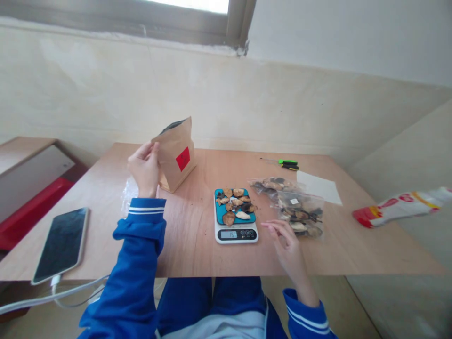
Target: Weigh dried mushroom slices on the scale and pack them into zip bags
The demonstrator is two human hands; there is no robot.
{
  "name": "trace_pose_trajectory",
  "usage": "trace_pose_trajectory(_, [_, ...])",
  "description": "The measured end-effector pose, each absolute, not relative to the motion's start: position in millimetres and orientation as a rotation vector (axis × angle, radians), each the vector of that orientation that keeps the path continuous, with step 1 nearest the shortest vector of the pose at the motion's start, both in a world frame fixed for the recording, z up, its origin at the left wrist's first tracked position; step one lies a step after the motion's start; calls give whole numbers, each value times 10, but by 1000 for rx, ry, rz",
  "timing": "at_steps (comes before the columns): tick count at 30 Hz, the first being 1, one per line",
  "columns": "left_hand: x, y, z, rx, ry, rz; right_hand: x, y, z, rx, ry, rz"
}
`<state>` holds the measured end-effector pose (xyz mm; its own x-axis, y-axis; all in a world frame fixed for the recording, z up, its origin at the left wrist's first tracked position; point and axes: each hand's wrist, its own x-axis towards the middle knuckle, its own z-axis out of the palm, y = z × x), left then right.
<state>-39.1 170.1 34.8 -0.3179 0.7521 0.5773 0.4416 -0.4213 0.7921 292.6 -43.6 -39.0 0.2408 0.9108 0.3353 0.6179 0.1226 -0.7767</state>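
While blue trousers (pixel 238 294) show just below the near edge of a pale wood-grain table (pixel 197 256), a dark-screened smartphone with a light rim (pixel 60 246) lies near that edge at left, a white cable (pixel 55 281) plugged into its end.

The right hand (pixel 284 238), in a blue sleeve with white stripes, sits just right of a white kitchen scale with a teal platform (pixel 237 241). Its fingers are extended, slightly bent and close together, pinching nothing; whether they touch the tabletop I cannot tell. Brown, black and cream dried slices (pixel 229 218) are spread over the platform — the display (pixel 229 234) is lit, its last digit unclear. Right of the scale are two clear plastic bags of similar slices, the nearer one (pixel 303 214) overlapping the farther one (pixel 273 186). A white-and-red bottle with a yellow band (pixel 395 208) is well apart at far right.

Farther off, the left hand (pixel 144 165) pinches the left edge of an upright brown paper bag with a red label (pixel 167 165) between thumb and fingers — its mouth is open. Crumpled clear plastic (pixel 130 193) lies beside the left wrist. Beyond the plastic bags are a white paper sheet (pixel 319 186) and green and yellow-black tool handles (pixel 288 165).
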Motion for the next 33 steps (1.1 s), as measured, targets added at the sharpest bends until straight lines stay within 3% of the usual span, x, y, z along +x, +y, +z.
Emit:
trace_pose_trajectory(4, [-480,1500,280,1730,1644,1713,2920,-423,-365,-1578,-1481,373])
trace_pose_trajectory(7, [-692,1400,58,1604,1978,1456,2914,-421,-364,-1568,-1488,358])
trace_pose_trajectory(12, [-893,1366,-399,1540,2091,1054,2874,-425,-368,-1560,-1498,345])
trace_pose_trajectory(19, [-828,1345,-475,1479,2242,936,2824,-449,-346,-1555,-1485,349])
trace_pose_trajectory(27, [-754,899,-16,1286,2418,1355,2639,-439,-237,-1455,-1507,457])
trace_pose_trajectory(33, [-137,147,236,1317,2051,1990,2077,-329,-40,-1273,-1470,674])
